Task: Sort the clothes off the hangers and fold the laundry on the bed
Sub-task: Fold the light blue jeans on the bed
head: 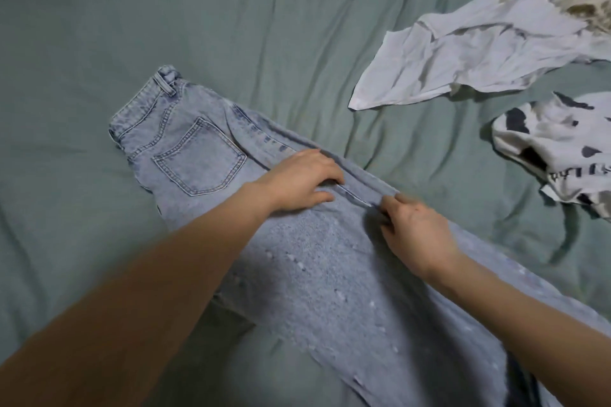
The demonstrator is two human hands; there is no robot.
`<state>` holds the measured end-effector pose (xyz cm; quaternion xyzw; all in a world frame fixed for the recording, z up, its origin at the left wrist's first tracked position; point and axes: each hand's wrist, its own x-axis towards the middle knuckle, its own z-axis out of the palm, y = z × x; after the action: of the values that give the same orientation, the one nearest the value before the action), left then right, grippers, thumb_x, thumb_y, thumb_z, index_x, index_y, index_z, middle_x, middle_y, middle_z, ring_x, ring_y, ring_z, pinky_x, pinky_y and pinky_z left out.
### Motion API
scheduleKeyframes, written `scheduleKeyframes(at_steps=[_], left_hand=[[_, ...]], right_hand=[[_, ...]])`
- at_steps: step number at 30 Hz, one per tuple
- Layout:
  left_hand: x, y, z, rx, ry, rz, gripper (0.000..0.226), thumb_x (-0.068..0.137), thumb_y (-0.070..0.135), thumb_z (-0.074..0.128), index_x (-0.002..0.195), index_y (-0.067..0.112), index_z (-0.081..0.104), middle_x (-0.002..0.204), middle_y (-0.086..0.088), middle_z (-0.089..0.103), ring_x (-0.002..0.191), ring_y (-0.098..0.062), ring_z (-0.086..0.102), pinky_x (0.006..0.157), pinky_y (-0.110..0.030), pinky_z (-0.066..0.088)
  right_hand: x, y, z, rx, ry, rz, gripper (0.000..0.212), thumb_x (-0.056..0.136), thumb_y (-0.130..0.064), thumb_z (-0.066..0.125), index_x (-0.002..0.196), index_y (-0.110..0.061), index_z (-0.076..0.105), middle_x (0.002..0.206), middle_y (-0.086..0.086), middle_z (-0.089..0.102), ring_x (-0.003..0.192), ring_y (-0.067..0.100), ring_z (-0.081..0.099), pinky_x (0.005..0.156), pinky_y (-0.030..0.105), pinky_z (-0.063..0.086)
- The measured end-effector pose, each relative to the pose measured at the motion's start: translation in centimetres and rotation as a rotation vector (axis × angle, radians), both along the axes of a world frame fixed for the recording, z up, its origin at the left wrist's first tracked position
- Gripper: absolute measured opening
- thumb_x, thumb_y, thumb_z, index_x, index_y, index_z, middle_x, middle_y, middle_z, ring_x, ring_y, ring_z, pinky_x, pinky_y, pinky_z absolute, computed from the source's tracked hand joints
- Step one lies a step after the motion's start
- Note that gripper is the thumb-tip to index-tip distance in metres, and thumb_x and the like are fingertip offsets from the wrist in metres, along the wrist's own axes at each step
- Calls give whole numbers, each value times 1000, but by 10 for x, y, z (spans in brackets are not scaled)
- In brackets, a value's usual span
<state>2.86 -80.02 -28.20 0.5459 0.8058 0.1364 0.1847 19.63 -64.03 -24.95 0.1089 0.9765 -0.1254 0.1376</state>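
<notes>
Both hands' grip on jeans, green bedsheet beneath.

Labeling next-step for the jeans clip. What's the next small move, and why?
Probably smooth the top leg's edge flush with the lower one. The jeans lie folded lengthwise on the bed, left hand resting on the denim, right hand pinching the seam edge, which looks uneven there.
</notes>
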Motion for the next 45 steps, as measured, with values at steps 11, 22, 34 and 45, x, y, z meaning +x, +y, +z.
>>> scheduleKeyframes(at_steps=[11,22,34,45], left_hand=[[32,32,10,0,-50,85,17,101,25,43,98,11,53,101,-11,59,95,-30,56,75,-40,44],[93,91,18,-90,-11,7,23,96,29,51,112,12,54,117,-9,56,114,-27,49,88,-38,40],[216,159,49,-87,-167,-412,17,94,19,53,107,15,63,113,-8,63,109,-28,55,86,-38,47],[233,186,72,-495,-769,-194,40,86,42,67,65,11,55,42,4,36,36,-10,33,41,-18,30]], right_hand=[[58,24,29,102,-188,-188,34,85,-4,45,117,-16,51,115,11,63,104,31,60,74,34,43],[112,52,15,142,31,-403,10,84,-5,53,92,-11,52,96,10,59,90,34,59,59,35,33],[240,58,55,-36,-101,-653,9,80,-15,62,88,-16,61,96,9,64,95,32,59,71,36,43],[272,133,92,-796,-383,-596,23,85,-4,56,68,-16,46,58,1,42,48,13,42,43,23,33]])
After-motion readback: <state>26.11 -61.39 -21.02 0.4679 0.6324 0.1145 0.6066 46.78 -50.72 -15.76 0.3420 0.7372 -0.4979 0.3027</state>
